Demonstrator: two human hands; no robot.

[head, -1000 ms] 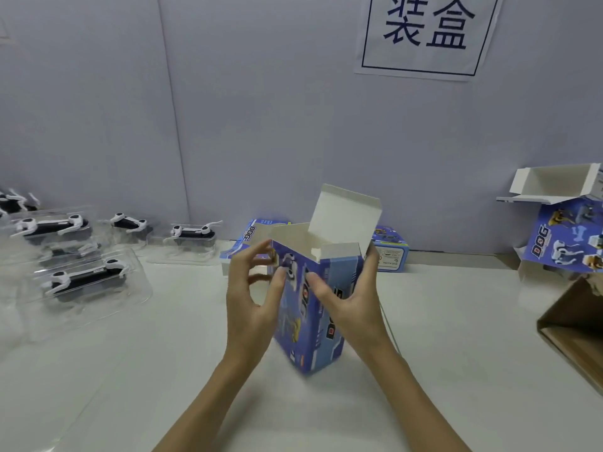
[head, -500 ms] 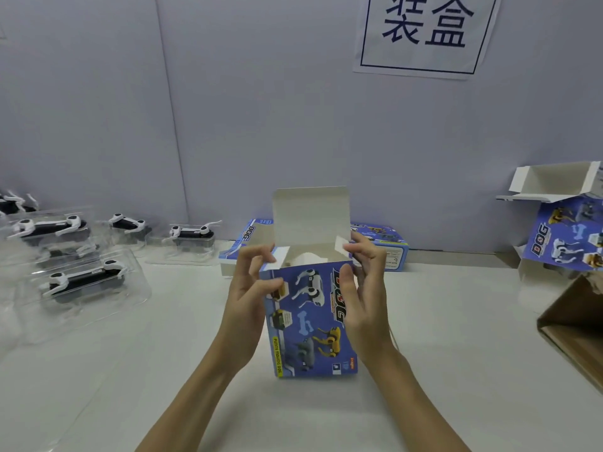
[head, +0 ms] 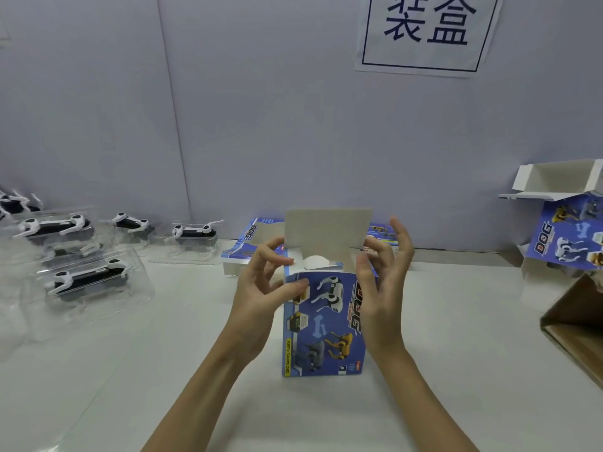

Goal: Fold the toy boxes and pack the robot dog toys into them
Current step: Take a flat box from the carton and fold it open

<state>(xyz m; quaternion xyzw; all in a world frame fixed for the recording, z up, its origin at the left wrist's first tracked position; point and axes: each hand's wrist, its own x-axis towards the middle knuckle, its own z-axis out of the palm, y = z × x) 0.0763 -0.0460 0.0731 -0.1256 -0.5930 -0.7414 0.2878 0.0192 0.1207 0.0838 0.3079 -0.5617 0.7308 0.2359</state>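
Observation:
A blue toy box [head: 326,327] printed with robot dogs stands upright on the white table in front of me, its grey lid flap raised at the back. My left hand [head: 257,301] pinches the box's top left corner, thumb on the front face and fingers at the left side flap. My right hand [head: 381,288] is at the top right corner; its thumb lies along the front edge and its fingers are spread upward beside the right side flap. Several robot dog toys in clear plastic trays lie at the left, the nearest one [head: 88,278] a little beyond my left hand.
A stack of flat unfolded boxes [head: 248,246] lies behind the box by the wall. At the right stands an open folded box [head: 567,236], with a brown carton [head: 574,321] in front of it. A paper sign [head: 427,31] hangs on the wall.
The box was turned from edge-on until its printed front faces me. My right fingers have let go of the right flap and spread upward.

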